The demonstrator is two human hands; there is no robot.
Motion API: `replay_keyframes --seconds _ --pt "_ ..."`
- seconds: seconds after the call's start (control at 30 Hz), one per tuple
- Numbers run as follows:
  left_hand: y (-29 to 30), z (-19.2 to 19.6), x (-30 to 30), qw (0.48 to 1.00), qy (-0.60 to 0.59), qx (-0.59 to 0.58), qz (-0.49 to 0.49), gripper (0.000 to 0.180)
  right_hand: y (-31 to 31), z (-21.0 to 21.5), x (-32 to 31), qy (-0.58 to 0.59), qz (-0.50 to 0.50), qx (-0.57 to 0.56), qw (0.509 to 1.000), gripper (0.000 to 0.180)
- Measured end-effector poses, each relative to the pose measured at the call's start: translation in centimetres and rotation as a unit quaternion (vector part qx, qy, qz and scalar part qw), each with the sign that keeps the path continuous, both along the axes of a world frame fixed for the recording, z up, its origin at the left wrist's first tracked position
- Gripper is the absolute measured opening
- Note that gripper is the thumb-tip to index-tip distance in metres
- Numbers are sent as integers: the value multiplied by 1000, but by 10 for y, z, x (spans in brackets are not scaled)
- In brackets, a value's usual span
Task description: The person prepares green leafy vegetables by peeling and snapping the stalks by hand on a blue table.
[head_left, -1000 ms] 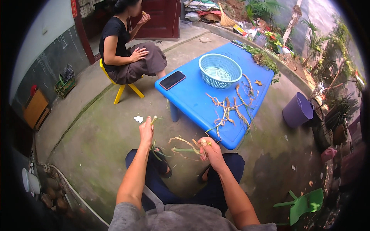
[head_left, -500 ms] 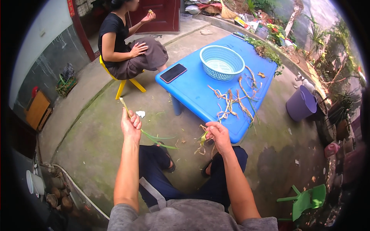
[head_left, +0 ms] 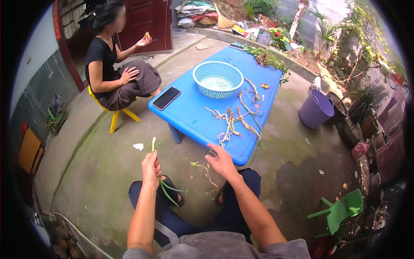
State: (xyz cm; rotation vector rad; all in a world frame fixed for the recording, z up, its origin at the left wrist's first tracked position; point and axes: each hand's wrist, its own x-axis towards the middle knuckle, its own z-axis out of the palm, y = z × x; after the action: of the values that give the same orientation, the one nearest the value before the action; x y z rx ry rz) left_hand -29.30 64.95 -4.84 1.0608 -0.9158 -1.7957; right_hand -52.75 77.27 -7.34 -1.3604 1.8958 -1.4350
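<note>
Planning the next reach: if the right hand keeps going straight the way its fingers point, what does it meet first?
Most likely the near edge of the blue table, then the pile of pale roots just beyond. The right hand points up-left toward them; depth is uncertain.

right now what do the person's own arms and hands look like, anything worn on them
Both forearms come in bare from the lower edge, with no gloves, watch or rings visible on the left hand or the right hand. Short grey sleeves of a T-shirt end at the upper arms.
</note>
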Motion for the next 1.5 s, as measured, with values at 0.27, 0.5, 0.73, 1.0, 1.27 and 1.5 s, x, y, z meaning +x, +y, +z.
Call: replay_keyframes --seconds 0.27,0.5,0.73,1.0,1.27,1.5 --pt "18 -14 1 999 -32 8 -23 23 -12 -11 -62 79 -232 -28 969 27" --pt "36 -19 -15 999 -33 27 -29 25 -51 -5 -96 130 -237 207 940 34" --pt "39 -15 -11 997 -67 13 -39 28 -58 -19 -117 -10 -260 177 949 35" --pt "53 -14 -36 986 -72 -62 -137 28 -66 -33 -125 -45 -231 124 964 26" --pt "52 -9 -82 959 -67 -222 -164 19 -18 16 -35 -396 48 -67 914 15" --pt "64 2 -83 930 -206 -230 -197 17 -6 11 -3 -413 145 -67 897 33"
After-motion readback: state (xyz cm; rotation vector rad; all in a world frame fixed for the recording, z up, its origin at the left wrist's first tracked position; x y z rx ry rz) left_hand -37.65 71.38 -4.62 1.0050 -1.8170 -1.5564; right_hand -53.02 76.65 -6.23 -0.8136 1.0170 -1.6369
